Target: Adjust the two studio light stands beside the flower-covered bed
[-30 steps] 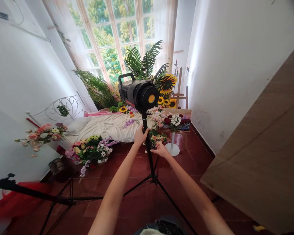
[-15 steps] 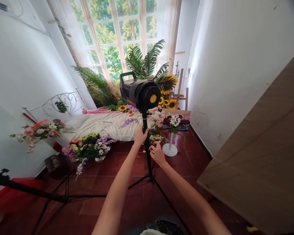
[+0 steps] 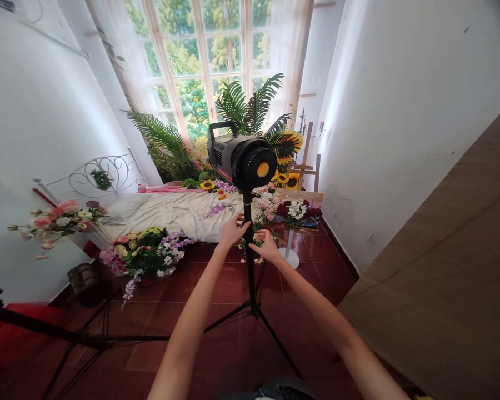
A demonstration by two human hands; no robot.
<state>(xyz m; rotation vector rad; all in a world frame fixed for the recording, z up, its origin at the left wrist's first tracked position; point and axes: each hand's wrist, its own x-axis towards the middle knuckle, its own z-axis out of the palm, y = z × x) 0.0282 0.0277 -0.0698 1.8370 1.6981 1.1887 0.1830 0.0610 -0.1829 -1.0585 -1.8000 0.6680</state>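
Note:
A black light stand rises upright in front of me, its tripod legs spread on the floor. On its top sits a studio light, grey and black with a carry handle, its round yellow front turned toward me and right. My left hand is closed around the pole below the light, fingers partly hidden behind it. Slightly lower, on the right side, my right hand has its fingers curled and its thumb against the pole. Whatever small part those fingers pinch is hidden.
A second black stand lies across the lower left. Beyond are a bed with white bedding, a flower arrangement, a white pedestal with flowers and a wooden easel. A large brown panel leans in at right.
My right hand has moved up and left along the pole, bringing its thumb onto it. My left hand stays on the pole. The view has shifted slightly.

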